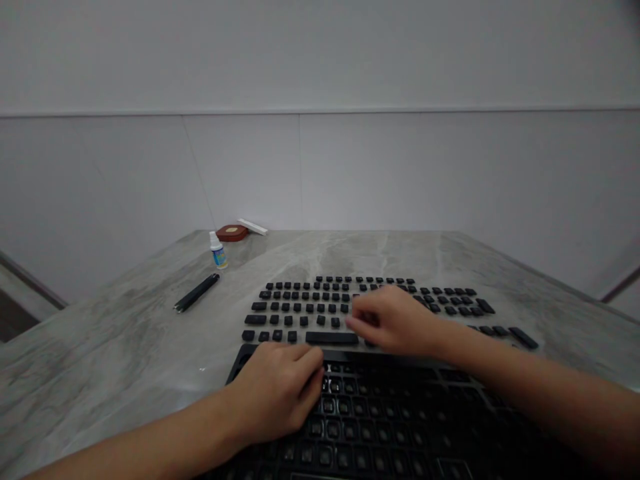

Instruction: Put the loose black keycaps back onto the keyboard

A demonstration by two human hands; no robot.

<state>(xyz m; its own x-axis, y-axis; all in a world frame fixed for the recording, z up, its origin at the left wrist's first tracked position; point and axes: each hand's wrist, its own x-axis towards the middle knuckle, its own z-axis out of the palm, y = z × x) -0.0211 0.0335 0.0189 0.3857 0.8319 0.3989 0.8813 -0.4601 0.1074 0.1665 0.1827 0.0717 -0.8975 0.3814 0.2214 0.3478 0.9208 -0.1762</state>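
A black keyboard base (350, 427) with its key sockets bare lies in front of me. Beyond it, loose black keycaps are laid out in rows on the marbled table, among them a long space bar (332, 338). My left hand (280, 387) rests over the base's upper left part with curled fingers; its fingertips and anything in them are hidden. My right hand (387, 320) is over the lower rows of keycaps, just right of the space bar. Thumb and forefinger are drawn together there, and whether a keycap is between them I cannot make out.
To the left lie a dark stick-like tool (197, 293) and a small white spray bottle (218, 251) with a blue label. A reddish-brown box (231, 233) and a white bar-shaped object (253, 227) are at the table's far edge, by the pale wall (350, 167).
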